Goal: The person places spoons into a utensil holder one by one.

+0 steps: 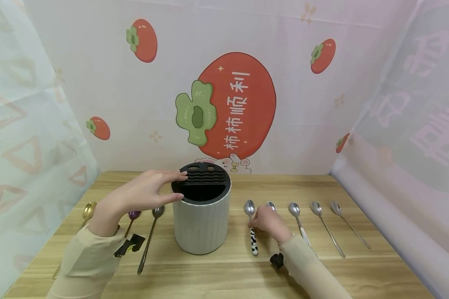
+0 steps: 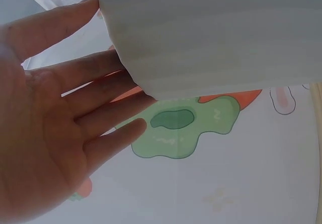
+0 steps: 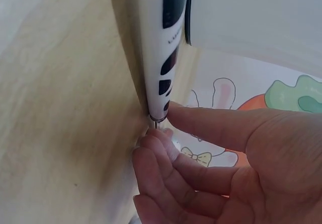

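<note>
A white ribbed utensil holder (image 1: 201, 224) with a black slotted lid (image 1: 205, 195) stands upright on the table. My left hand (image 1: 144, 193) rests at the left of its rim, fingers fairly straight over the edge. The left wrist view shows that hand (image 2: 55, 108) against the holder's pale wall (image 2: 211, 38). To the right of the holder, a spoon with a black-and-white cow-print handle (image 1: 253, 243) lies with its steel bowl (image 1: 249, 207) away from me. My right hand (image 1: 268, 222) pinches its neck between thumb and fingers; in the right wrist view the handle (image 3: 158, 58) extends from the pinch.
Left of the holder lie a gold spoon (image 1: 88, 209), a purple spoon (image 1: 134, 215) and a dark spoon (image 1: 158, 212). Right of it, one spoon bowl (image 1: 271, 205) shows behind my right hand, then a white-handled spoon (image 1: 294, 209) and two steel spoons (image 1: 327, 228). Printed cloth surrounds the wooden table (image 1: 202, 276).
</note>
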Tool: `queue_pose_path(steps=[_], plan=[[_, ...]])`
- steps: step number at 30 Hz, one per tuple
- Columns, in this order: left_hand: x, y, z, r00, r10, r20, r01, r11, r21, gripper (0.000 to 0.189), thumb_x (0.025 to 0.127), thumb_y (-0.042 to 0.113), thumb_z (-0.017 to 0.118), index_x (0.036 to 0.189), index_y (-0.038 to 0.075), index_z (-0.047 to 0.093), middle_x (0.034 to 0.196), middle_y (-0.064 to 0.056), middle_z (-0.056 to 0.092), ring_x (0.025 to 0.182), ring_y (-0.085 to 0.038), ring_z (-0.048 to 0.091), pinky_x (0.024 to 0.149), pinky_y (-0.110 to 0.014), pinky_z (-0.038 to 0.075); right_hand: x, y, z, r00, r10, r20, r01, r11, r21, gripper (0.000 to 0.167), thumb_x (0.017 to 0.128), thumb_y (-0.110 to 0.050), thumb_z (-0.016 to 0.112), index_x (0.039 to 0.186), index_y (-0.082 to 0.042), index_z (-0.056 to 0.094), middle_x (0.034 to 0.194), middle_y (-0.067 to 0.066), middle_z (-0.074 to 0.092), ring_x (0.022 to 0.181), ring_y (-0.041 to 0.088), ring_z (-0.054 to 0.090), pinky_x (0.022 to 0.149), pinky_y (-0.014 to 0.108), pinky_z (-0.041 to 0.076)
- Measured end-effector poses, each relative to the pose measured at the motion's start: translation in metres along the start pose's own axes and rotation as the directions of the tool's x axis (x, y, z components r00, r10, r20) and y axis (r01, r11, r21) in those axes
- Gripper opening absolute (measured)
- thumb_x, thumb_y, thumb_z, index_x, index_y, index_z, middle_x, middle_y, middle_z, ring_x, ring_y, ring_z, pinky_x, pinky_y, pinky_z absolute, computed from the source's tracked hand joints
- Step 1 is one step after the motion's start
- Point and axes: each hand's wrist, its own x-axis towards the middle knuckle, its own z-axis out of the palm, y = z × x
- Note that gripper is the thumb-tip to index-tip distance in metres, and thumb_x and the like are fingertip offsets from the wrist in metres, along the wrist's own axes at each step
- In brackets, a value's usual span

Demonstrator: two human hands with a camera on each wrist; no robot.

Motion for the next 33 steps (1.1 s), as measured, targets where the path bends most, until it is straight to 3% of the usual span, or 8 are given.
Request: queue_pose_path(steps=[7,13,24,33], plan=[[-0.0006,0.0017,-0.0015,1.0,-0.004,-0.002,0.004,1.0,-0.002,0.044,0.092,0.036,0.06,0.129,0.013,0.059,0.139,-0.006,0.053,0.128,-0.032,0.049,0.104,-0.051,0.039,0.001,-0.0001,-0.0005,1.0,0.019,-0.008,-0.019,1.0,0.014,0.033,0.077,-0.022,0.075,0.05,-0.01,0.059,0.044,-0.006,0.047,0.044,0.008,0.038,0.042,0.02,0.03],[-0.0002,0.0009,-0.0009,1.0,-0.002,-0.006,0.002,1.0,-0.008,0.044,0.091,0.035,0.061,0.129,0.013,0.06,0.138,-0.007,0.054,0.126,-0.031,0.051,0.103,-0.05,0.041,0.0021,0.0006,0.0009,0.999,0.036,0.0,-0.036,0.998,0.048,0.026,0.077,-0.018,0.075,0.054,-0.008,0.064,0.049,-0.001,0.058,0.046,0.009,0.047,0.044,0.02,0.037],[0.0013,0.0006,-0.0001,1.0,-0.005,-0.008,0.005,1.0,-0.02,0.043,0.091,0.033,0.062,0.129,0.012,0.06,0.138,-0.007,0.054,0.123,-0.029,0.053,0.101,-0.048,0.043,0.0054,0.0002,0.002,0.999,0.048,0.024,-0.05,0.994,0.093,0.02,0.074,-0.011,0.073,0.056,-0.005,0.066,0.052,0.003,0.063,0.048,0.013,0.057,0.049,0.024,0.048],[0.0005,0.0004,-0.0001,1.0,-0.01,-0.005,0.01,1.0,-0.016,0.043,0.091,0.034,0.062,0.128,0.013,0.06,0.137,-0.007,0.054,0.124,-0.03,0.053,0.101,-0.048,0.043,0.0065,0.0,0.0044,0.996,0.056,0.063,-0.067,0.978,0.198,0.016,0.073,-0.008,0.071,0.058,-0.003,0.066,0.054,0.006,0.064,0.048,0.013,0.057,0.049,0.023,0.05]])
